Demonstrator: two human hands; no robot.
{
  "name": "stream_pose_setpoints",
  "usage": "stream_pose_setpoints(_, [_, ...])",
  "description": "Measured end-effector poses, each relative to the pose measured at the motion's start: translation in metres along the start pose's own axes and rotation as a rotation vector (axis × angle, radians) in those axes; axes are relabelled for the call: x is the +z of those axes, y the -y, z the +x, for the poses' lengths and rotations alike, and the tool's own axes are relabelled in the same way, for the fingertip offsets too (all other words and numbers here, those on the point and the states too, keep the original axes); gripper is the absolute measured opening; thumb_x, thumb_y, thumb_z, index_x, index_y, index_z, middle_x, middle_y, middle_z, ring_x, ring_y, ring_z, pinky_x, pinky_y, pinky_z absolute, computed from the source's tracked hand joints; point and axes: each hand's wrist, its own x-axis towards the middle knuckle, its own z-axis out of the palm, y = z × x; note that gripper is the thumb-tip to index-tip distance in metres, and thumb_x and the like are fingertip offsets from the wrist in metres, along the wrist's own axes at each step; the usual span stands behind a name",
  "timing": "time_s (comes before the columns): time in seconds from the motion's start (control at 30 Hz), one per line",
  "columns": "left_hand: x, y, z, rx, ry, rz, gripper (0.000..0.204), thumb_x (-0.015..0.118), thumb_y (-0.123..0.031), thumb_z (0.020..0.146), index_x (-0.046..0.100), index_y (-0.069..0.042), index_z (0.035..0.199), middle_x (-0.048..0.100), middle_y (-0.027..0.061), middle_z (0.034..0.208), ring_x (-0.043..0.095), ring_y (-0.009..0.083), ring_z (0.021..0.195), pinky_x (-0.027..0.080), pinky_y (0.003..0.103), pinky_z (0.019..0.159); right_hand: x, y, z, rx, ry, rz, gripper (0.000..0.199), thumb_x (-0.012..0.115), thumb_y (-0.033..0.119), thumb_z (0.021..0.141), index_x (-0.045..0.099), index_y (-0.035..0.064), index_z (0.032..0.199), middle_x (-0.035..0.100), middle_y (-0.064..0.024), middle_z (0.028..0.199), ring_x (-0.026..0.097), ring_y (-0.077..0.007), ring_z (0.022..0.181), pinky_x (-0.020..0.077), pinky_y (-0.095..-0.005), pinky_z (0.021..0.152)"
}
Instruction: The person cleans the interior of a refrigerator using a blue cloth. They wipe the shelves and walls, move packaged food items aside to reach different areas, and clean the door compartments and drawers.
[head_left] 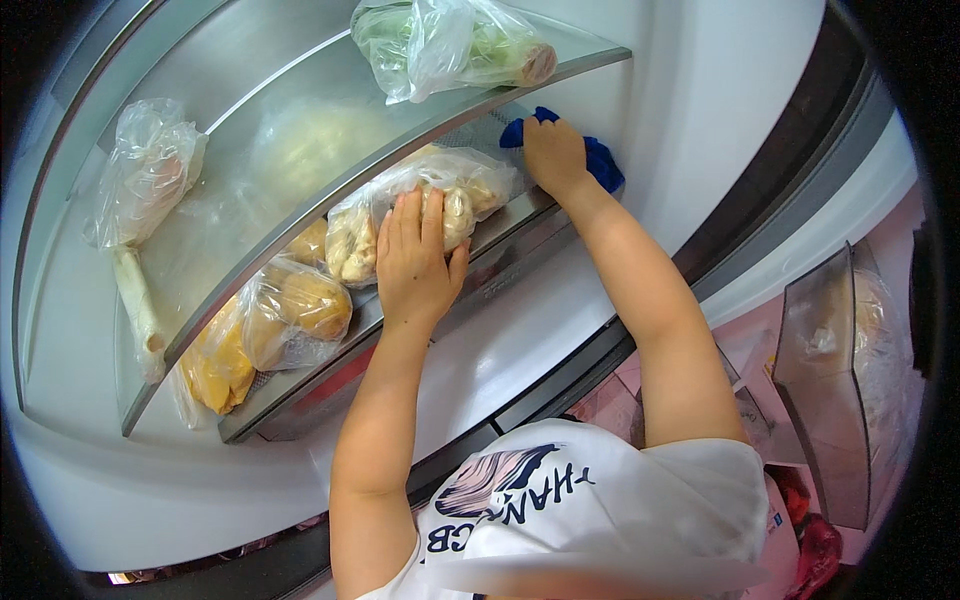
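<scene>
Inside a refrigerator, my left hand (412,255) lies with its fingers stretched out against a clear plastic bag of pale, knobbly food (355,235) on the lower shelf. What kind of food it is, I cannot make out. My right hand (555,155) is closed around a bunched dark blue cloth (603,166), at the right end of that shelf near the side wall. Left of my left hand, a clear bag with yellow-orange food (300,305) rests beside a yellow bag (218,360).
Above runs a glass shelf with a metal front edge (400,155). It carries a bag of green vegetables (460,45), another bagged item (155,165) and a long pale stalk (138,305). The refrigerator door with a clear bin (825,390) stands open at the right.
</scene>
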Motion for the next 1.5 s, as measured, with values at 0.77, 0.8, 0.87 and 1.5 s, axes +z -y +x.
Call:
stream_pose_setpoints(0.77, [0.000,0.003,-0.002,0.007,-0.050,-0.044,0.066,0.072,-0.022,0.073,0.043,-0.008,0.132,0.045,0.0163,0.131,0.044,0.0346,0.121,0.036,0.043,0.100,-0.082,-0.039,-0.074,0.149,0.131,0.020,0.042,0.060,0.011,0.078,0.055,0.0101,0.119,0.064,-0.0141,0.103,0.061,-0.0348,0.093,0.0494,-0.0441,0.079])
stream_pose_setpoints(0.8, [0.000,0.003,-0.002,0.012,-0.053,-0.037,0.066,0.072,-0.021,0.073,0.043,-0.008,0.132,0.045,0.0165,0.131,0.044,0.0348,0.121,0.036,0.043,0.100,-0.087,-0.038,-0.077,0.137,0.072,0.062,0.040,0.061,0.012,0.078,0.056,0.0099,0.118,0.064,-0.0142,0.103,0.061,-0.0346,0.092,0.0497,-0.0440,0.079])
stream_pose_setpoints(0.87, [0.000,0.004,-0.002,0.017,-0.066,-0.031,0.066,0.072,-0.021,0.073,0.043,-0.008,0.131,0.046,0.0167,0.130,0.045,0.0351,0.120,0.036,0.043,0.100,-0.097,-0.030,-0.072,0.129,-0.026,0.076,0.041,0.064,0.011,0.075,0.056,0.0097,0.116,0.062,-0.0129,0.108,0.060,-0.0334,0.097,0.0494,-0.0434,0.079])
stream_pose_setpoints(1.5, [0.003,0.002,0.001,-0.012,-0.047,-0.045,0.068,0.073,-0.021,0.072,0.043,-0.005,0.131,0.046,0.0169,0.130,0.044,0.0348,0.121,0.036,0.044,0.101,-0.047,0.021,-0.082,-0.168,-0.042,0.194,0.043,0.062,0.025,0.083,0.055,0.0039,0.120,0.058,-0.0164,0.120,0.054,-0.0330,0.112,0.0431,-0.0411,0.095])
